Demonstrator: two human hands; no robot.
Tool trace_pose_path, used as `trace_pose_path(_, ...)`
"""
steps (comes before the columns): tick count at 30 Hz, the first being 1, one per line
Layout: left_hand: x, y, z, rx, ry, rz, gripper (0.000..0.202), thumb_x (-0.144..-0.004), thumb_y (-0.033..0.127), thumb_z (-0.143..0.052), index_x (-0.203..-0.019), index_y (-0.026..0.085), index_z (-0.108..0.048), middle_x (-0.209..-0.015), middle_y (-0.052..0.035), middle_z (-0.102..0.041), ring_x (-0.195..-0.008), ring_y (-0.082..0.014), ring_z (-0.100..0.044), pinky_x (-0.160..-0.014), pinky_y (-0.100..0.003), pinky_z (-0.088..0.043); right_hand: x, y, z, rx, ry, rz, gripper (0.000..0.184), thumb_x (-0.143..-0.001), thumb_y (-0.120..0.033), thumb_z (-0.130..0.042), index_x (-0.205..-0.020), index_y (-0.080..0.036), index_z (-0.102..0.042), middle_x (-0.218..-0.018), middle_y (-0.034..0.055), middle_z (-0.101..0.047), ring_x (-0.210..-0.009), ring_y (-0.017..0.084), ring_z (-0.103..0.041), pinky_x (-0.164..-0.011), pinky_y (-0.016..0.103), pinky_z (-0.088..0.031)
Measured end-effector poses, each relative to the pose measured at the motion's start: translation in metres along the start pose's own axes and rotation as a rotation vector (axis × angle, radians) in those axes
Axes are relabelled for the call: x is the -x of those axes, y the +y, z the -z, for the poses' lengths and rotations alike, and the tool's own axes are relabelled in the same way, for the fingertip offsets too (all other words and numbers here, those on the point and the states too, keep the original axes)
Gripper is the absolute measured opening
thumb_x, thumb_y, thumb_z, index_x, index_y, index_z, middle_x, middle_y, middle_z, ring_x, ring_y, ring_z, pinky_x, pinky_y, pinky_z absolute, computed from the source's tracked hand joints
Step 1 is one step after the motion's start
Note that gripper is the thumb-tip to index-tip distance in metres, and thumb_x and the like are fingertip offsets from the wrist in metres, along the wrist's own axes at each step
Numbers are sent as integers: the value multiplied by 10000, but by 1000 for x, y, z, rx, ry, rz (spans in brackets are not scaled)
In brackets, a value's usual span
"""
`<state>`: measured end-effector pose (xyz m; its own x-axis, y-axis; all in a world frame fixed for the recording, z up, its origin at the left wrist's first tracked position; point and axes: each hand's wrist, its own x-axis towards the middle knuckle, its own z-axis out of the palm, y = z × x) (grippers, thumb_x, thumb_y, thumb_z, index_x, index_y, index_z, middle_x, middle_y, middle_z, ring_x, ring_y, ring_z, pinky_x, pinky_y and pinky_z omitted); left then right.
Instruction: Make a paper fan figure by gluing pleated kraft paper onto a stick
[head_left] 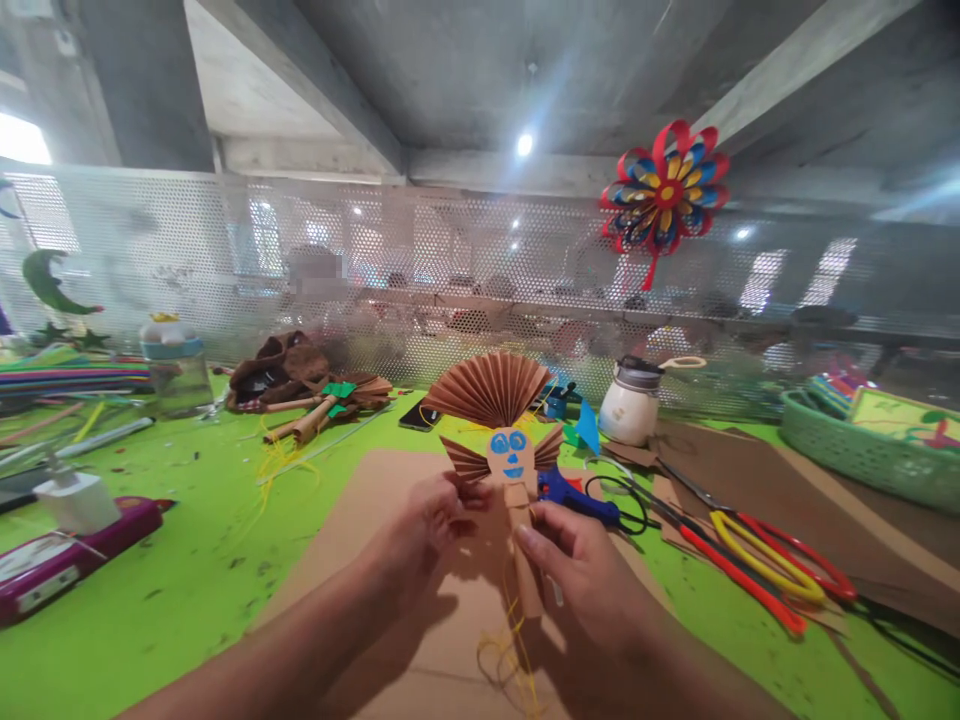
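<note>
I hold a brown paper doll point(512, 460) upright above the table. It has a blue face drawn on it, a pleated fan head-dress point(487, 388) and small pleated wings. My left hand point(427, 528) pinches the left wing and side of the doll. My right hand point(574, 575) is closed round its folded paper body, thumb up along the front. Yellow thread point(510, 660) dangles below it. A brown cardboard sheet point(360, 540) lies under my hands on the green table point(150, 600).
Right of the doll lie a blue glue gun point(577, 497), yellow-handled scissors point(757, 560) and red-handled scissors point(817, 570) on brown paper. A white jar point(630, 405), a green basket point(862, 450), a phone point(418, 416), other brown paper crafts point(300, 385) and a magenta case point(67, 560) surround them. A mesh screen stands behind.
</note>
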<state>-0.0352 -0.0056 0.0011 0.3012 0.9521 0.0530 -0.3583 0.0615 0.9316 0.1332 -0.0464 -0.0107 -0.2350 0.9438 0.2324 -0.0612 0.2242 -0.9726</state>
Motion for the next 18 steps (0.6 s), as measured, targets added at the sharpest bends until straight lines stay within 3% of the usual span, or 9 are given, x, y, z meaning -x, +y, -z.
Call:
trace_pose_path(4, 2, -11, -3, -5, -153, 32, 254, -702, 153, -526, -885, 120, -700, -917, -99, -689, -875, -213, -592, -751, -301, -426, -3, 8, -1, -34, -16, 29, 404, -819, -462, -618, -1057, -138, -654, -834, 70, -689, -759, 195, -620, -736, 323, -489)
trace_pose_path(7, 5, -12, -10, 26, -198, 28, 199, -756, 193, -598, -914, 135, -703, -877, -90, -697, -831, -200, -611, -777, -303, -435, -6, 16, -3, -38, 14, 56, 407, -823, -461, -614, -1058, -132, -655, -831, 70, -688, -737, 186, -612, -725, 314, -486)
trace_pose_path(12, 6, -13, -17, -19, -160, 77, 211, -714, 282, -731, -848, 120, -721, -822, -102, -705, -770, -200, -632, -788, -314, -454, -6, 17, -8, -2, 12, 109, 351, -848, -419, -595, -1038, -133, -670, -893, 90, -687, -783, 198, -617, -748, 317, -481)
trace_pose_path(18, 5, -18, -17, 28, -84, 82, 258, -671, 330, -769, -828, 129, -724, -753, -86, -698, -730, -196, -638, -710, -280, -463, -6, 23, -14, 61, 101, 95, 282, -829, -387, -620, -945, -135, -677, -845, 77, -672, -802, 204, -601, -740, 310, -479)
